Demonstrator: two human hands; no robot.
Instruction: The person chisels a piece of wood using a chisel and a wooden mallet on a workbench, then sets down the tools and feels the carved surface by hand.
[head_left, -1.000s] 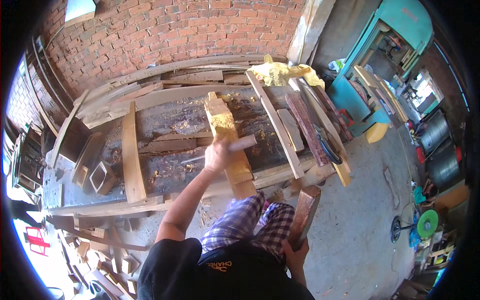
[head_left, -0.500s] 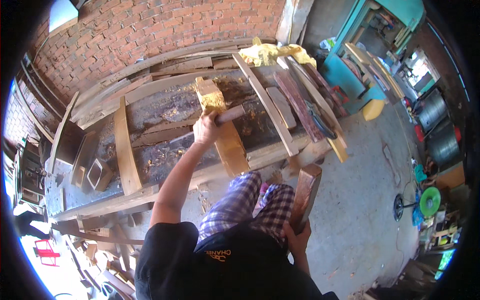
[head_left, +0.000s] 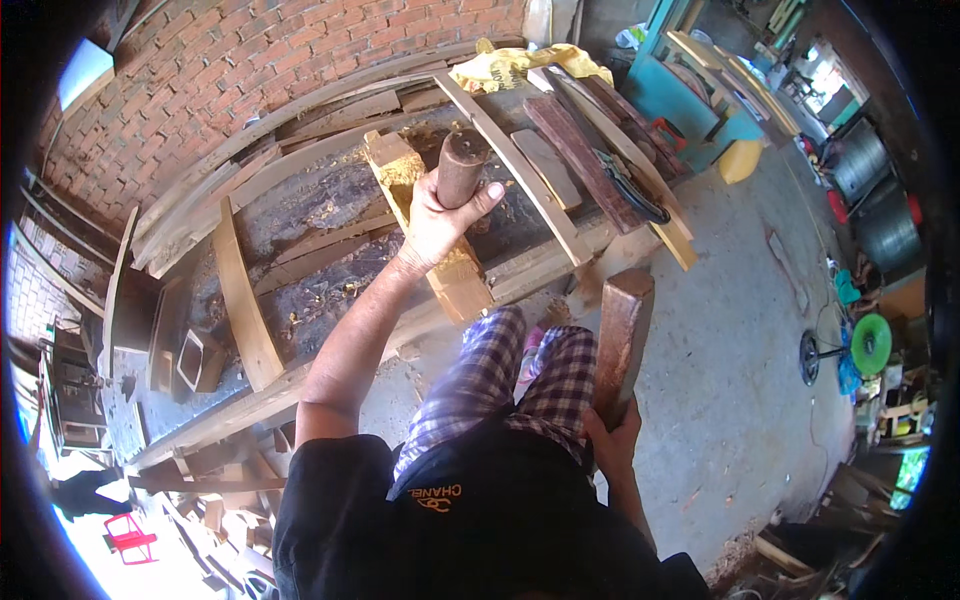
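Note:
My left hand [head_left: 437,222] is closed around the thick round wooden handle [head_left: 462,168] of a chisel, thumb out to the side. The handle's end faces up, and the blade is hidden below the hand. Under it a yellowish timber piece [head_left: 462,285] lies across the bench, with a rough, chipped hollow [head_left: 402,168] near its far end. Low at my right side, my right hand [head_left: 615,440] grips the lower end of a heavy brown wooden mallet [head_left: 625,330], its blocky head upward beside my knee.
Wood chips litter the dark bench top [head_left: 330,215]. Boards [head_left: 245,300] lie across it, and a handsaw [head_left: 632,185] rests among planks at the right. A yellow cloth [head_left: 530,68] sits at the back. On the floor at far right stands a green fan [head_left: 870,345].
My left hand has risen off the timber and turned the chisel handle from lying sideways to pointing up. The mallet stays low in my right hand; the view has shifted slightly.

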